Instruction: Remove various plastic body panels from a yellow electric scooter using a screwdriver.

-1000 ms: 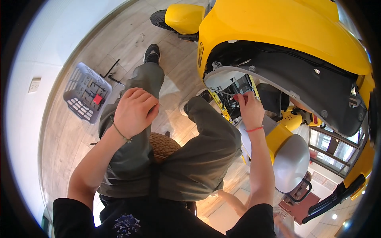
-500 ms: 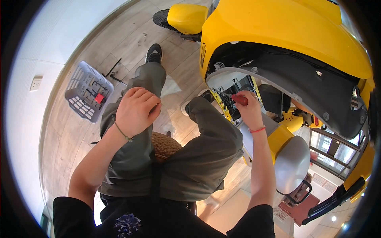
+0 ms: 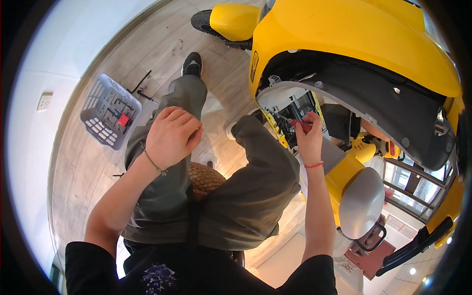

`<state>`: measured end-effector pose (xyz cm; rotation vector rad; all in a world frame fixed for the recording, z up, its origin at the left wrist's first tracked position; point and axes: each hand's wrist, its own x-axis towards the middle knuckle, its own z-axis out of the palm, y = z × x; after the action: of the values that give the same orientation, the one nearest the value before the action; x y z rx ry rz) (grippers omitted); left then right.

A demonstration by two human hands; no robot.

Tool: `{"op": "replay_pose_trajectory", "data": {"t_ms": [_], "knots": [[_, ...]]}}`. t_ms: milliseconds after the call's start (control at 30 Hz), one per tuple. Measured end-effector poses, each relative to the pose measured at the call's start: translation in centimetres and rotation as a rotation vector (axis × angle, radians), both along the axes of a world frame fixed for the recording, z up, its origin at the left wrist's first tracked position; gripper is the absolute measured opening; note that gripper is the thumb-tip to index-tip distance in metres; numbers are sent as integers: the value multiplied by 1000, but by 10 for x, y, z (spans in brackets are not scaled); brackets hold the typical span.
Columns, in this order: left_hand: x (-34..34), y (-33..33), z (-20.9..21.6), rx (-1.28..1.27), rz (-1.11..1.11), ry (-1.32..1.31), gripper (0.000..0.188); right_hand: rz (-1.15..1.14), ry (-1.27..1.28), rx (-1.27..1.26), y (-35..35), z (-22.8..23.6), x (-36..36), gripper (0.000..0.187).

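My right hand (image 3: pixel 310 137) grips a screwdriver (image 3: pixel 301 126) by its red handle. Its metal shaft points up and left, over the opening in the yellow scooter (image 3: pixel 339 29). Inside that opening, dark parts and wiring (image 3: pixel 294 114) show between yellow edges, below the rim of a grey inner panel (image 3: pixel 364 98). My left hand (image 3: pixel 173 135) is closed, back side up, over my left leg near the knee. Its palm is hidden, so I cannot see whether anything is in it.
On the wooden floor at left stands a grey plastic basket (image 3: pixel 96 118) with tools and a red item (image 3: pixel 123 119) in it. Black rod-shaped pieces (image 3: pixel 142 81) lie beside it. Between my legs is a woven seat (image 3: pixel 204 178). A silver rounded part (image 3: pixel 363 204) sits at lower right.
The screwdriver and my right hand have shifted slightly, and the fingers are set differently on the handle, with more of the shaft showing. My left hand has stayed nearly still.
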<state>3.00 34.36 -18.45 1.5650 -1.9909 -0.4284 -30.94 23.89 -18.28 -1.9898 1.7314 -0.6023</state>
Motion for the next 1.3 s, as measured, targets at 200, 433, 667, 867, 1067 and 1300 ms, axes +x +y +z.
{"op": "replay_pose_trajectory", "data": {"t_ms": [200, 433, 667, 867, 1067, 1300], "knots": [[-1, -3, 0, -19, -5, 22, 7, 190, 195, 0, -2, 7, -4, 24], [-7, -7, 1, -5, -9, 29, 7, -47, 600, 61, -7, 20, 8, 31], [-2, -2, -2, -32, -23, 15, 7, 54, 330, -32, 0, 15, 2, 23], [-8, -5, 0, -17, -34, 36, 7, 120, 359, -41, -1, 10, -17, 25], [-6, -4, 0, -28, -24, 17, 7, 138, 224, -59, 3, 7, -2, 23], [-5, -5, 0, -13, -22, 32, 8, 18, 165, -16, 3, 2, 3, 29]]}}
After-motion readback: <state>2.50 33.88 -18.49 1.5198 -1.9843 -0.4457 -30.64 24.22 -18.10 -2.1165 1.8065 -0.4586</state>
